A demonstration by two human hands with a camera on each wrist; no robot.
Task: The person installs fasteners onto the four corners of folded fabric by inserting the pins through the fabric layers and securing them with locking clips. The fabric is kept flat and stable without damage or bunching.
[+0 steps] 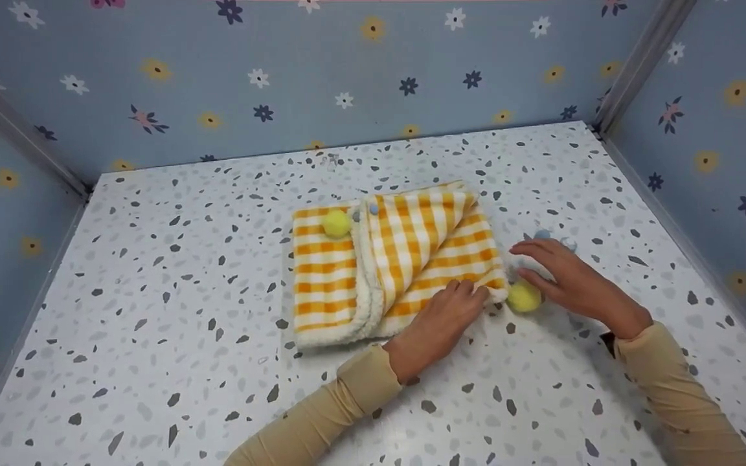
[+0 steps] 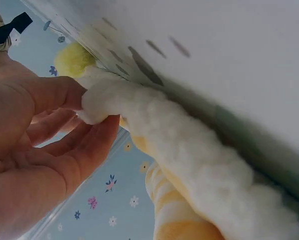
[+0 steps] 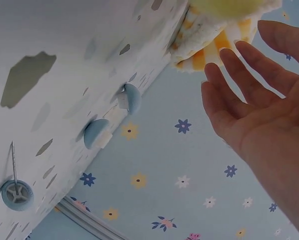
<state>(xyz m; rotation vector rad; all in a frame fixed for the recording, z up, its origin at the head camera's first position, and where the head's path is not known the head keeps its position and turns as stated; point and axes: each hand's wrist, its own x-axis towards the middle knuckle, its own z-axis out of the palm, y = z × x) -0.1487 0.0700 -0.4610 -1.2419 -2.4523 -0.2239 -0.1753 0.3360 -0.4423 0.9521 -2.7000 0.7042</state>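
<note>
A yellow-and-white checked blanket [image 1: 324, 278] with a white fleece underside lies folded on the speckled tabletop, one flap turned back diagonally. My left hand [image 1: 441, 323] pinches its fleecy edge [image 2: 154, 125] near the front right corner between thumb and fingers. Beside that corner is a yellow pompom [image 1: 524, 296]; another yellow pompom [image 1: 337, 224] sits on the blanket's upper left. A small blue round piece [image 1: 373, 208] is on the fold near it. My right hand [image 1: 570, 278] hovers by the right pompom, fingers loosely spread and holding nothing.
Small blue round caps [image 3: 97, 133] lie on the table beyond my right hand; one pale-blue cap [image 3: 17, 195] has a thin metal pin standing up from it. Blue flowered panels [image 1: 373, 71] wall the speckled table [image 1: 153, 362] at the back and sides.
</note>
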